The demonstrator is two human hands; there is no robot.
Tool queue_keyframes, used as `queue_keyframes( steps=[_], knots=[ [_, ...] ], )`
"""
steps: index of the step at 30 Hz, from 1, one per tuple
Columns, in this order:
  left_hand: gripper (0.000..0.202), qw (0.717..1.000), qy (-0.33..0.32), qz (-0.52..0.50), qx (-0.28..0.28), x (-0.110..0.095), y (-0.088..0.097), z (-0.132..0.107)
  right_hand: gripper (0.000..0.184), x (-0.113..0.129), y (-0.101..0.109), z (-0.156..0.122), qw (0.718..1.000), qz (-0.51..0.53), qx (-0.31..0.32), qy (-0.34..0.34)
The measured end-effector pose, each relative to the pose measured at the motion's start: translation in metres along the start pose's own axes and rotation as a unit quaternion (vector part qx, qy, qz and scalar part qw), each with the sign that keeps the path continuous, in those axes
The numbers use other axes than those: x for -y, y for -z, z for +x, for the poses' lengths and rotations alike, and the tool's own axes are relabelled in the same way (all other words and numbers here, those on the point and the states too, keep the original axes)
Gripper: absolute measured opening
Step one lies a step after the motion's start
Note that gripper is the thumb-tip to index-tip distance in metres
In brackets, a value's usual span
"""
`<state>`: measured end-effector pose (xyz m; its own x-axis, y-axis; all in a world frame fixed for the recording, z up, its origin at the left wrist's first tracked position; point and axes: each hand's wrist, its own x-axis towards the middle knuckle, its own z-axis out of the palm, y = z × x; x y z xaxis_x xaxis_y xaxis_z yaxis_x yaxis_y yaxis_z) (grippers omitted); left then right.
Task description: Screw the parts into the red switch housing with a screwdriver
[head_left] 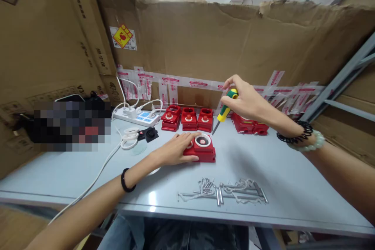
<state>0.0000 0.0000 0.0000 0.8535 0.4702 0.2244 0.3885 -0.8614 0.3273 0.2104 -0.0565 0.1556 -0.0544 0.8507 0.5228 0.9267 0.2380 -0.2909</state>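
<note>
My left hand (175,149) lies on the grey table (293,187) with its fingers wrapped round the left side of a red box-shaped part (203,150) that has a white ring on top. My right hand (246,99) grips a yellow and green screwdriver (225,111) by its handle. Its tip points down and hovers just above the right rear corner of the red part.
Several more red parts (189,119) stand in a row behind, with others (249,125) at the right. Loose metal screws and bent wires (222,192) lie near the front edge. A white power strip (136,116) with cables and a black knob (150,134) sit left. Cardboard walls (234,39) surround the table.
</note>
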Motion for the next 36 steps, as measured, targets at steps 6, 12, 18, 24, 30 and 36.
queue_keyframes(
  steps=[6,12,18,24,30,36],
  knots=[
    [0.079,0.997,-0.013,0.033,-0.075,-0.016,0.007,-0.001,0.021,0.014,0.009,-0.030,0.997,0.072,0.013,0.013],
    [0.025,0.982,-0.123,0.061,-0.128,-0.044,0.000,-0.003,0.023,0.022,-0.003,-0.053,0.992,0.098,0.073,0.019],
    [0.026,0.983,-0.162,0.052,-0.070,-0.048,-0.013,-0.007,0.023,0.017,0.000,-0.056,0.992,0.099,0.082,0.006],
    [0.037,0.984,-0.167,0.048,-0.042,-0.050,-0.011,-0.005,0.024,0.010,0.003,-0.055,0.994,0.098,0.053,0.001],
    [0.053,0.997,-0.065,-0.028,-0.044,-0.016,0.019,-0.006,0.013,0.011,0.003,-0.050,0.994,0.110,0.014,0.012],
    [0.066,0.999,-0.022,-0.025,0.007,0.011,0.015,-0.003,0.009,0.011,-0.001,-0.044,0.994,0.111,0.003,0.012]
  ],
)
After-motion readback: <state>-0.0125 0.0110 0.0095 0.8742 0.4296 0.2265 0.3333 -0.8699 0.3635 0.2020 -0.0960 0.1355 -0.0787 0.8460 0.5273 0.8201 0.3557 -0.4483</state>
